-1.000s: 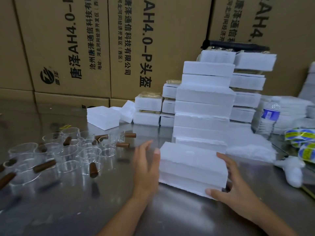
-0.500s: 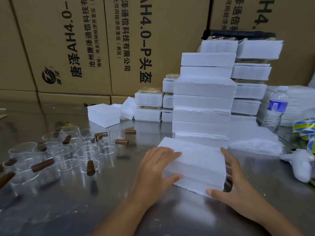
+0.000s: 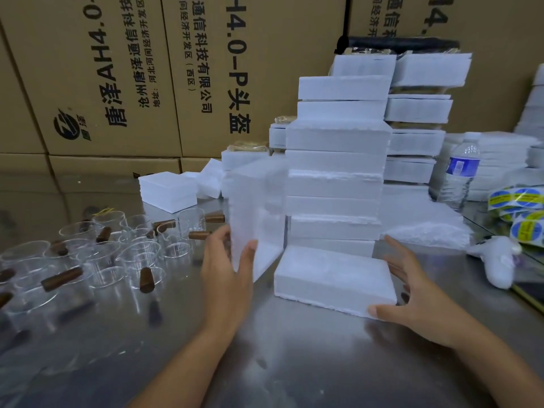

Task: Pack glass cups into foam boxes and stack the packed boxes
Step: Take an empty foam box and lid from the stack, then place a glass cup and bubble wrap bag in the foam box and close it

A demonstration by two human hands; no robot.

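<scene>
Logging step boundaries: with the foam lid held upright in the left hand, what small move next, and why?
Probably lay the foam lid down beside the base: the left hand holds it upright, the right hand steadies the base, glass cups wait unpacked.

A foam box lies on the table just before a tall stack of boxes, a lid upright at its left. Glass cups lie farther left, a water bottle right of the stack, cartons behind all.
</scene>
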